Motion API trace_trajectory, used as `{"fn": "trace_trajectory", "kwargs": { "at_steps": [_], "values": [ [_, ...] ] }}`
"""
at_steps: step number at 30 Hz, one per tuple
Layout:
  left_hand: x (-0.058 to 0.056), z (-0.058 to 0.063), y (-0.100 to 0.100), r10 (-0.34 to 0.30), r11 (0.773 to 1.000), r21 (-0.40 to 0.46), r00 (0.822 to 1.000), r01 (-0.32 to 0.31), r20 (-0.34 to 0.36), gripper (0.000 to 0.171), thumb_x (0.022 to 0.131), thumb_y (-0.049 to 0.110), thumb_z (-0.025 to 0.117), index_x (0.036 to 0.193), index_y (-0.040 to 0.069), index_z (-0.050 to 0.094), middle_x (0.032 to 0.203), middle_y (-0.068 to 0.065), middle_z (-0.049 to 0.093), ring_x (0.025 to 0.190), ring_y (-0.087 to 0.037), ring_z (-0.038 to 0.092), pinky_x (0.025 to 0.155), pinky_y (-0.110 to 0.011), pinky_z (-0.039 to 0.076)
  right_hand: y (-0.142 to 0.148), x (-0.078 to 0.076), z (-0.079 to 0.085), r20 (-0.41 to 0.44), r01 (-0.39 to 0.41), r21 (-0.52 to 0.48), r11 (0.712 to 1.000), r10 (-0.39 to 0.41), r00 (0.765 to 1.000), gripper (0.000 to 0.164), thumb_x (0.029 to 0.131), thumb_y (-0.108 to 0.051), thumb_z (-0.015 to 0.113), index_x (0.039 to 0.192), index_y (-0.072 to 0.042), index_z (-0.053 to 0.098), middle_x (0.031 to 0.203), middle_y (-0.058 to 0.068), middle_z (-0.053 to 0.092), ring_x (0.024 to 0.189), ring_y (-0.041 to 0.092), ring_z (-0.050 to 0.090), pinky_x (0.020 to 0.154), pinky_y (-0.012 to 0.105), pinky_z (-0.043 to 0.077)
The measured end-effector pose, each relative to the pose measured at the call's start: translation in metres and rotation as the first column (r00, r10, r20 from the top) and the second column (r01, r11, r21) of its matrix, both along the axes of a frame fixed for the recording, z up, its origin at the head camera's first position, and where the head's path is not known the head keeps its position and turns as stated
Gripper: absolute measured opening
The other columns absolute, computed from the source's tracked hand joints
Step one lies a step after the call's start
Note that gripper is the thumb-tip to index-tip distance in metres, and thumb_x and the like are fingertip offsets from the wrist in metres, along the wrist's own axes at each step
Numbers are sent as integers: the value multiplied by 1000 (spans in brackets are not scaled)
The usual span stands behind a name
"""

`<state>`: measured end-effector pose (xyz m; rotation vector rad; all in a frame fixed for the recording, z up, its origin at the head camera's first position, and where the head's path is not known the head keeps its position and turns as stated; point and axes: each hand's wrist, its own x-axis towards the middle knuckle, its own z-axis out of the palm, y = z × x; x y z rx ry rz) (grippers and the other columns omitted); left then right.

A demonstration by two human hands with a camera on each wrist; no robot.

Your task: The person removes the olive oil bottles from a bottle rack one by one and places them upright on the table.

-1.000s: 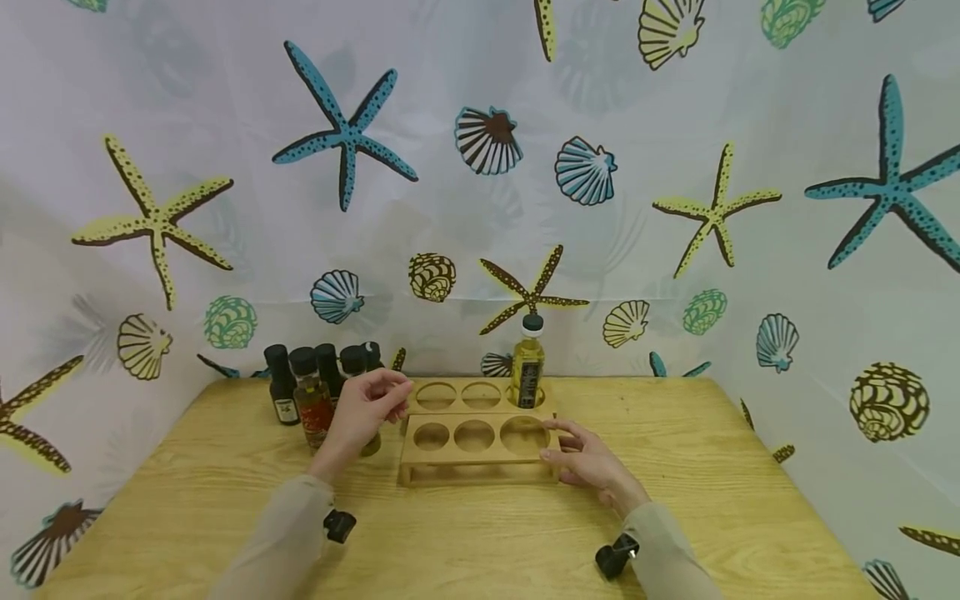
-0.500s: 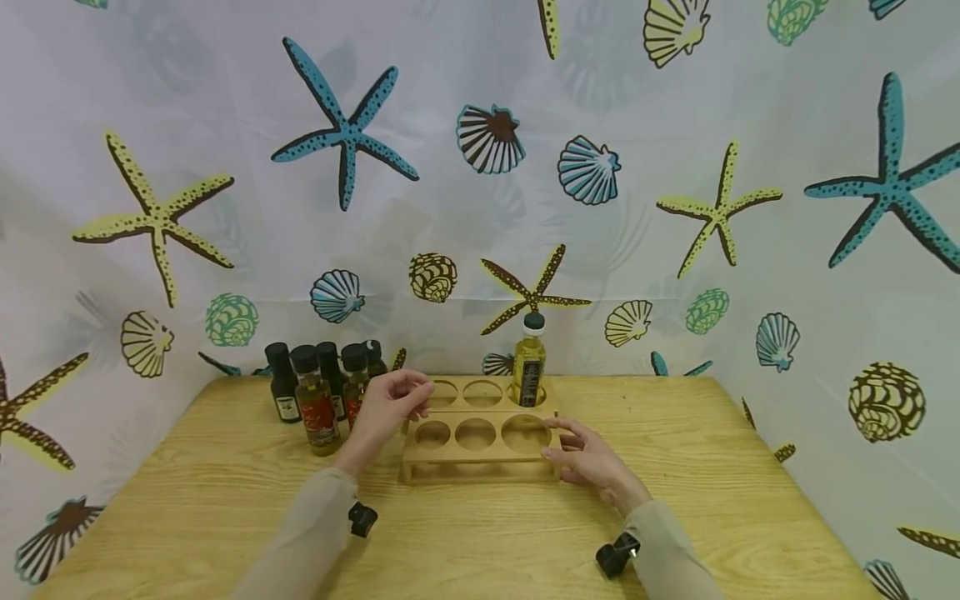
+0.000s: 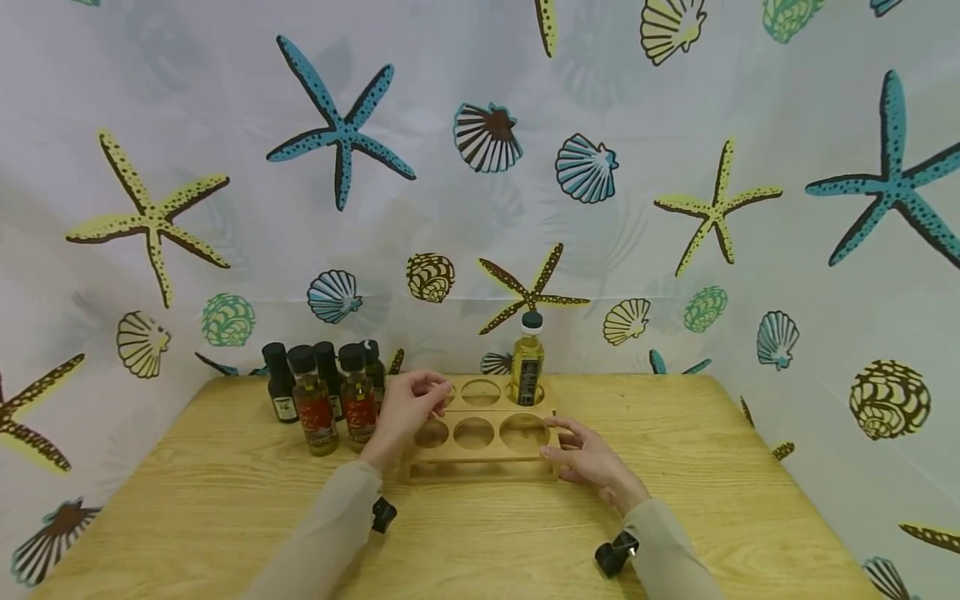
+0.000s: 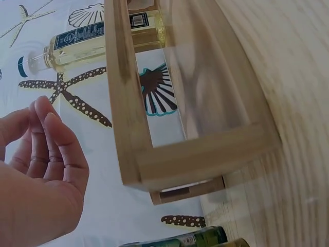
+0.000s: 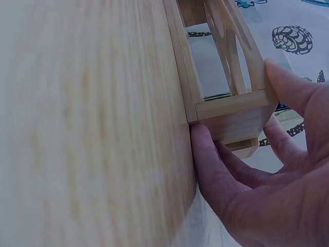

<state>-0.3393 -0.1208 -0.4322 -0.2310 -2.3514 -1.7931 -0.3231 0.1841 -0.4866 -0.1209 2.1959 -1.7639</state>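
A two-tier wooden bottle rack [image 3: 517, 457] with round holes stands on the table. A yellow oil bottle [image 3: 527, 371] with a dark green cap sits upright in its back right hole; the left wrist view also shows this oil bottle [image 4: 77, 47]. My left hand [image 3: 408, 407] hovers over the rack's left part, partly hiding the left holes. Its fingers are loosely bent and nothing shows between them. My right hand [image 3: 592, 465] holds the rack's right end; in the right wrist view the thumb and fingers lie against the rack end [image 5: 234, 121].
Several bottles stand left of the rack, including two with red labels, a nearer bottle [image 3: 315, 417] and another bottle [image 3: 360, 408], plus dark bottles [image 3: 281, 387] behind. A patterned cloth [image 3: 480, 225] hangs at the back and sides of the wooden table [image 3: 465, 542].
My left hand has moved right, from beside the bottles to over the rack's left part, uncovering a red-labelled bottle. My right hand stays at the rack's right end.
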Motion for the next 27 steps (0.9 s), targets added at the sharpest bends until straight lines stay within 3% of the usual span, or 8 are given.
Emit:
{"fn": "trace_trajectory", "kwargs": {
  "at_steps": [3,7,14,18,21,24,27],
  "values": [
    [-4,1,3,-28,1000,-4,1000,28,3,16,97,18,64,101,4,71,83,-23,69,65,-20,66,67,-46,58,-1,0,0,2,-1,-1,1000,1,1000,61,85,-35,77,140,-27,53,156,21,31,142,40,33,93,46,54],
    [-7,4,7,-77,997,-18,997,78,9,16,97,18,64,103,5,70,87,-25,69,67,-21,65,68,-45,58,-2,0,1,-4,-10,-2,1000,10,1000,61,85,-35,77,141,-27,53,156,21,31,143,40,33,93,47,54],
    [-11,10,18,-123,992,-20,992,123,-8,17,97,19,63,105,5,70,74,-4,68,67,-22,65,72,-53,56,-2,-1,2,-2,-8,-1,1000,8,1000,62,85,-36,77,141,-27,53,156,21,31,143,40,32,93,47,54],
    [-15,7,23,-122,992,25,992,122,-29,17,96,20,65,103,5,71,79,-17,68,66,-20,64,65,-41,57,-3,-2,1,-1,-4,4,1000,4,1000,59,86,-34,76,140,-27,53,156,21,32,143,39,32,93,46,54],
    [-16,5,26,-113,992,47,993,115,-42,18,96,22,66,102,6,71,84,-24,67,66,-23,65,63,-40,57,-3,-1,1,0,-6,5,1000,6,1000,58,88,-32,75,141,-27,53,156,21,32,143,40,32,92,46,54],
    [-18,4,29,-115,991,61,992,117,-49,19,96,23,66,102,6,71,81,-19,67,71,-35,65,69,-50,56,-3,1,1,8,-1,-1,1000,1,1000,59,87,-31,75,142,-26,52,156,21,30,143,40,31,93,46,54],
    [-20,4,32,-111,990,84,992,115,-54,18,95,23,66,101,7,71,77,-11,67,75,-41,65,70,-53,56,-3,3,2,4,-6,-6,1000,6,1000,61,87,-32,76,143,-24,51,156,22,30,143,41,32,93,47,54]
  ]
}}
